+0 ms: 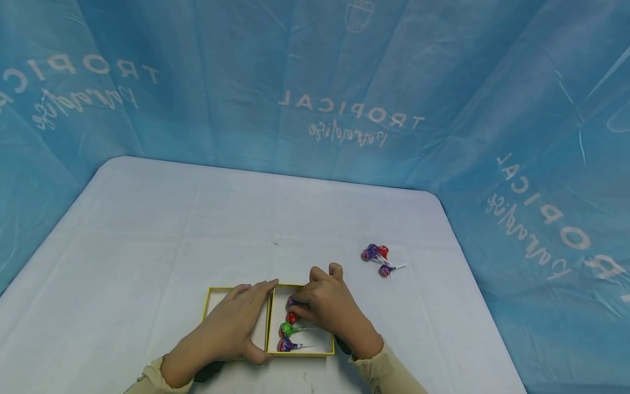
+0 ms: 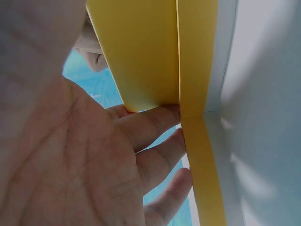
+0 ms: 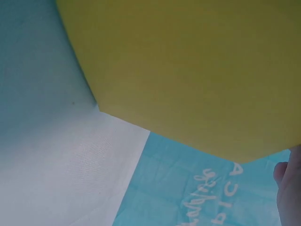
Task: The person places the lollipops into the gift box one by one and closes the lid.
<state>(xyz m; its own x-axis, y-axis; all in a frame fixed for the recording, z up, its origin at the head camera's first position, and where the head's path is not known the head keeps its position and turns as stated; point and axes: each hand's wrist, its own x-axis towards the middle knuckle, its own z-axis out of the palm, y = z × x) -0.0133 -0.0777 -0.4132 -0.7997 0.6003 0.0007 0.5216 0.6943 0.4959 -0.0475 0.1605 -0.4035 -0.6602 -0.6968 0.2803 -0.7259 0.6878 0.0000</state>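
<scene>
Two shallow yellow-edged box halves stand side by side, the left half (image 1: pixel 215 300) and the right half (image 1: pixel 322 343). My left hand (image 1: pixel 228 331) spans the left half, thumb at the near edge and fingertips at the far edge where the halves meet. In the left wrist view its fingers (image 2: pixel 162 162) touch the yellow walls. Inside the right half lie a purple lollipop (image 1: pixel 284 345), a green lollipop (image 1: pixel 286 330) and a red lollipop (image 1: pixel 292 318). Above these, my right hand (image 1: pixel 334 306) pinches another purple lollipop (image 1: pixel 291 301), its stick hidden by the fingers.
Several more purple and red lollipops (image 1: pixel 372 251) lie in a loose cluster on the white table (image 1: pixel 236 219), beyond and right of the box. A blue printed curtain (image 1: pixel 315 65) hangs around the table's back and sides. A yellow wall (image 3: pixel 188 70) fills much of the right wrist view.
</scene>
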